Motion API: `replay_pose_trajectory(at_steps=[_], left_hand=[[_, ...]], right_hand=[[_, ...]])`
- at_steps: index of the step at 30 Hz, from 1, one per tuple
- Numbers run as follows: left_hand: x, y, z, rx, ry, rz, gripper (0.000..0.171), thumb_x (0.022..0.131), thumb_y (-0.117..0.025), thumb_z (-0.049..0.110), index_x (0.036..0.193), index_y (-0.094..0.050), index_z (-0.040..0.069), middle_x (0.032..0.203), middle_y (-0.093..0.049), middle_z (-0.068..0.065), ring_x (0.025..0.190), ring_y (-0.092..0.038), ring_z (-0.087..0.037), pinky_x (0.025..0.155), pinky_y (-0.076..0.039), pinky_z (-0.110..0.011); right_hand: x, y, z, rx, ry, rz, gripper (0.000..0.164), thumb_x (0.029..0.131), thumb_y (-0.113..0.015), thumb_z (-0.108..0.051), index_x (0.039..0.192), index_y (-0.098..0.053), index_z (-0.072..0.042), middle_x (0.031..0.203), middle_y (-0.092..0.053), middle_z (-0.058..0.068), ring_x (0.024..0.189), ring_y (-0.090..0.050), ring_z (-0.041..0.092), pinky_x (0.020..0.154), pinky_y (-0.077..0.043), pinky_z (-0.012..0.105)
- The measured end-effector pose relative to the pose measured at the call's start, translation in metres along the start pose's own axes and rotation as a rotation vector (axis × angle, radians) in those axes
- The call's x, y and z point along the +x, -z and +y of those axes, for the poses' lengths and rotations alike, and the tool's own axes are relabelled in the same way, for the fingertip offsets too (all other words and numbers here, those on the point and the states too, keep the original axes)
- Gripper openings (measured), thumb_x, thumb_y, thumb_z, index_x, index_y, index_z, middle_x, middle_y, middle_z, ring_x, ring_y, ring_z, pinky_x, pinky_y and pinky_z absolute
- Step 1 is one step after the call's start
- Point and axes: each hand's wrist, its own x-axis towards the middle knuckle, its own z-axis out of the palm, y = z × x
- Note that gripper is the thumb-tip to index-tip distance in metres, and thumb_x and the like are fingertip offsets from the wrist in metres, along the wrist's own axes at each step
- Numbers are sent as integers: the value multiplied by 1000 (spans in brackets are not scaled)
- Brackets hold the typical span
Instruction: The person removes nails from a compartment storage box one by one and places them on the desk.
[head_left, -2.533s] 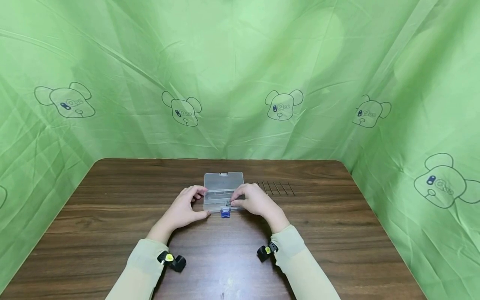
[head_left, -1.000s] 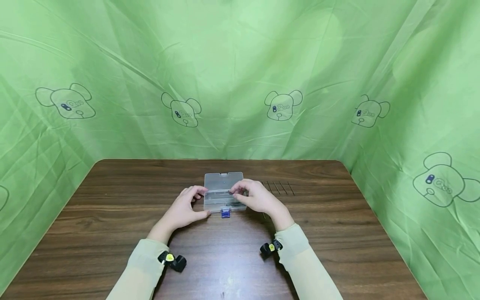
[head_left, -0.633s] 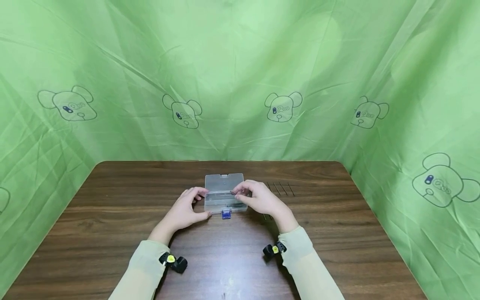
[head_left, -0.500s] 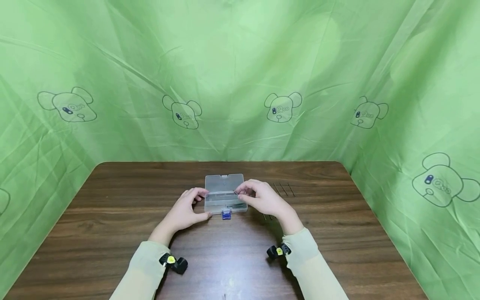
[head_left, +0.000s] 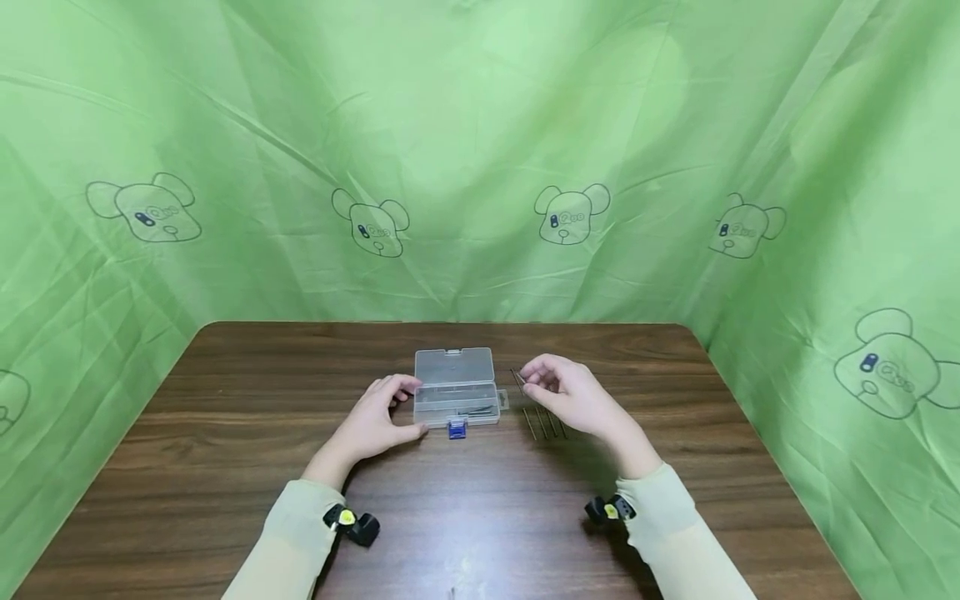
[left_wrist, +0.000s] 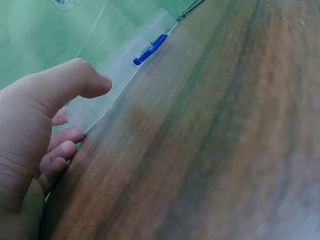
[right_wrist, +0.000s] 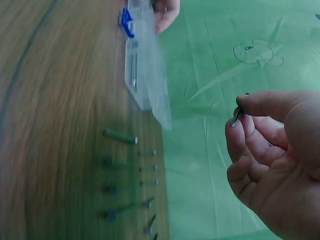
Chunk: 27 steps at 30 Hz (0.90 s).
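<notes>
A clear plastic compartment box lies with its lid raised back and its blue latch at the front. My left hand grips its left end, thumb at the front corner and fingers behind. Inside the front right compartment lie several thin metal rods. Right of the box, my right hand is raised beside the loose rods. Between its thumb and index finger it pinches a small thin metal rod, tip pointing down in the right wrist view; the fingers hide part of it.
Loose metal rods lie in two rows on the wooden table, the front row of thicker ones. My right hand covers the back row in the head view. Behind the table hangs a green curtain with printed bear faces.
My right hand has left the open box and moved right, over the loose rods, uncovering the rods inside the box and the front row. My left hand keeps its place on the box.
</notes>
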Motion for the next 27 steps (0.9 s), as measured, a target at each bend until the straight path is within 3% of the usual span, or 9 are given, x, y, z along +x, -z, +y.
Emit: replay_pose_trajectory(at_steps=[7,18,27], left_hand=[[1,0,0,-9,6,-6,68,79,-97,24,138,-66,10,123,-69,-1,110,-61,-20,97,-53,-43],[1,0,1,-8,19,-1,68,79,-97,25,138,-66,12,125,-69,0,112,-61,-19,98,-53,-43],[2,-2,0,-4,13,1,69,79,-97,24,139,-66,11,125,-69,-1,111,-61,-20,98,-53,-44]], right_hand=[[-20,12,18,13,-92,54,16,102,-76,-11,116,-74,-4,98,-74,-3,91,-67,16,75,-54,26],[-40,19,50,-21,-196,64,18,101,-77,-11,116,-75,-2,97,-74,-1,84,-68,14,73,-56,28],[-46,22,70,7,-263,13,18,97,-76,-6,114,-75,0,93,-73,2,72,-70,16,64,-54,26]])
